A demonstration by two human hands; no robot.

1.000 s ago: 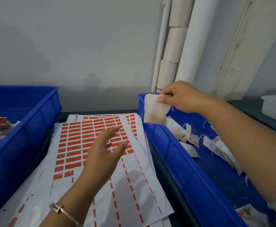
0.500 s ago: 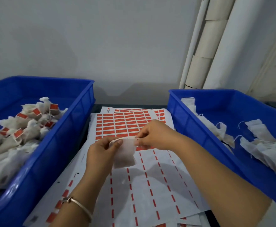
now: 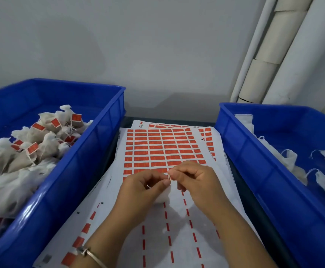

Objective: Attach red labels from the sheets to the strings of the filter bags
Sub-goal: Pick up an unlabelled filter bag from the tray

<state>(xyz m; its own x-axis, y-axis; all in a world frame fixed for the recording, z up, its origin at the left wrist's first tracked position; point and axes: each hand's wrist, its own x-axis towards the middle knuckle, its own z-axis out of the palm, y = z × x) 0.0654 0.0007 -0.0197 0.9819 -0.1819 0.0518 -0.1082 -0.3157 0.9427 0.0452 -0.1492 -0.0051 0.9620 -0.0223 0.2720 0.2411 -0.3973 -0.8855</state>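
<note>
The left bin (image 3: 65, 190) holds labelled filter bags (image 3: 42, 146), red tags showing. Beside it on the worktop, the label sheet (image 3: 163, 149) lies under both hands. The left hand (image 3: 144, 188), a second ago open and empty, now grips the filter bag (image 3: 162, 197) brought over from the right bin (image 3: 269, 182). The right hand (image 3: 193, 179) pinches what looks like its string at the meeting fingertips, so labelling seems next.

Over the label sheet (image 3: 163, 149), the left hand (image 3: 144, 188) holds a white filter bag (image 3: 162, 197) while both hands' fingertips meet, the right hand (image 3: 194, 180) apparently pinching its string, between two blue bins (image 3: 92, 151).
</note>
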